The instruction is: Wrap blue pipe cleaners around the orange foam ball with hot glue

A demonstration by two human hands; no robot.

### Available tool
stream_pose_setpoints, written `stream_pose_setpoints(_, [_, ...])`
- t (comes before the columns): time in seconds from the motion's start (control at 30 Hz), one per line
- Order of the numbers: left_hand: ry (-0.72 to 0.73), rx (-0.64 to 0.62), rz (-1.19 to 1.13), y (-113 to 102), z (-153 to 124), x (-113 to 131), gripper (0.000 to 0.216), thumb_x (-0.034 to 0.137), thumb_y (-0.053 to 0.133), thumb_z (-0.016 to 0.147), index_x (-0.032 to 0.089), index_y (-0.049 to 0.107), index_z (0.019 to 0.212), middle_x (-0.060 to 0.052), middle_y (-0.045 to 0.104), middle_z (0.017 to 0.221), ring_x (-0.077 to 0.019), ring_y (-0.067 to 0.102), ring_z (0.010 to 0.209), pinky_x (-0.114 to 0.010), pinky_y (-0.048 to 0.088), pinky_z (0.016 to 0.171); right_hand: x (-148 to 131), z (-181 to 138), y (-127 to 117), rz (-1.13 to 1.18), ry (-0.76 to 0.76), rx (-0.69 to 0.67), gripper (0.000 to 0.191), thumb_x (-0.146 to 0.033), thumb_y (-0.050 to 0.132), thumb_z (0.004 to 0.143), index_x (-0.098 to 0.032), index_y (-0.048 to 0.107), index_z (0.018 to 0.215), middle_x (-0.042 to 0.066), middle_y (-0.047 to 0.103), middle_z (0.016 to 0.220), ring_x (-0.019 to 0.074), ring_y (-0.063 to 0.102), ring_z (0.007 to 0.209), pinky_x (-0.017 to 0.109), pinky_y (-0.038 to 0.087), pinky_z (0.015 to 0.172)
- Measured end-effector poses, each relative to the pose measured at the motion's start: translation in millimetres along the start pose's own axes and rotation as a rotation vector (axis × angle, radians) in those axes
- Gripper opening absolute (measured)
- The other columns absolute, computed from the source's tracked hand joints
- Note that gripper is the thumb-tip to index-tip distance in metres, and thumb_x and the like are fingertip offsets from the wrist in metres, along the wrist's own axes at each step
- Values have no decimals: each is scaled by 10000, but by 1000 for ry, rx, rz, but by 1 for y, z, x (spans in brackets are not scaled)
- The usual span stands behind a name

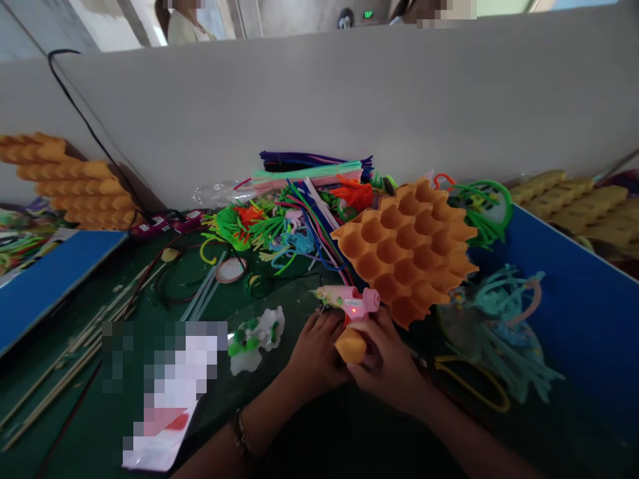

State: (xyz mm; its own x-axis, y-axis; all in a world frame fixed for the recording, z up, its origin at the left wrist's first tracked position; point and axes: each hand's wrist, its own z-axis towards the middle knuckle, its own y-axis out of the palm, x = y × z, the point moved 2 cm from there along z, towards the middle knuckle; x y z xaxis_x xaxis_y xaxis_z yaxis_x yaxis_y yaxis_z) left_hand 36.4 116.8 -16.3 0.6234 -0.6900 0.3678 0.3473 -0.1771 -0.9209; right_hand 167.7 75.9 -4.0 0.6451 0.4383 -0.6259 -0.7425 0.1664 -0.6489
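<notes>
My right hand (387,362) is closed around the grip of a pink glue gun (347,303), whose red light is on and whose nozzle points left. My left hand (317,352) meets it from the left, fingers curled on a small orange cup-shaped piece (350,346) held between both hands just under the gun. Right behind the gun leans an orange honeycomb panel (407,249) made of many such cups joined together.
A heap of coloured pipe cleaners (299,206) lies behind on the green table (74,419). Thin sticks (90,332) lie at left, a white-green ornament (254,339) near my left hand, teal pipe-cleaner shapes (499,332) at right. Blue dividers (574,299) and a white wall (349,100) bound the space.
</notes>
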Motion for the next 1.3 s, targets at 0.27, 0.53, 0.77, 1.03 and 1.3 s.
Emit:
stream_pose_setpoints(0.27, [-30, -21, -135, -16, 0, -10, 560, 387, 638, 644, 141, 539, 1138, -128, 620, 1120, -288, 557, 1083, -515, 352, 1031, -3, 0, -1, 48, 42, -97, 394, -172, 615, 638, -221, 479, 1005, 87, 420, 1072, 219, 522, 978, 362, 477, 824])
stream_pose_setpoints(0.53, [-151, -113, -52, -18, -3, 12, 228, 173, 518, 704, 179, 647, 892, -88, 680, 949, -267, 612, 944, -409, 460, 858, -3, 1, -1, 69, 55, -8, 395, -181, 607, 641, -226, 489, 1016, 75, 432, 1043, 213, 512, 953, 362, 468, 822])
stream_pose_setpoints(0.77, [-249, -229, 25, -17, -5, 23, 198, 204, 496, 732, 149, 652, 840, -94, 686, 784, -240, 653, 751, -314, 475, 674, 1, -1, 1, 7, 85, 31, 417, -203, 620, 627, -234, 503, 1026, 64, 435, 1001, 207, 521, 882, 361, 481, 770])
stream_pose_setpoints(1.03, [-108, -273, 104, -21, -8, 23, 213, 241, 498, 790, 132, 648, 894, -113, 680, 817, -254, 643, 773, -348, 487, 699, 4, -2, 3, -12, 43, 24, 414, -210, 619, 635, -252, 506, 1032, 65, 436, 1021, 220, 519, 913, 367, 482, 781])
stream_pose_setpoints(1.3, [-107, -244, 97, -25, -5, 15, 244, 296, 488, 854, 156, 633, 993, -97, 663, 931, -253, 652, 851, -374, 521, 743, 5, -3, -6, 149, -25, 80, 383, -173, 558, 630, -250, 476, 996, 46, 475, 936, 197, 503, 827, 314, 456, 679])
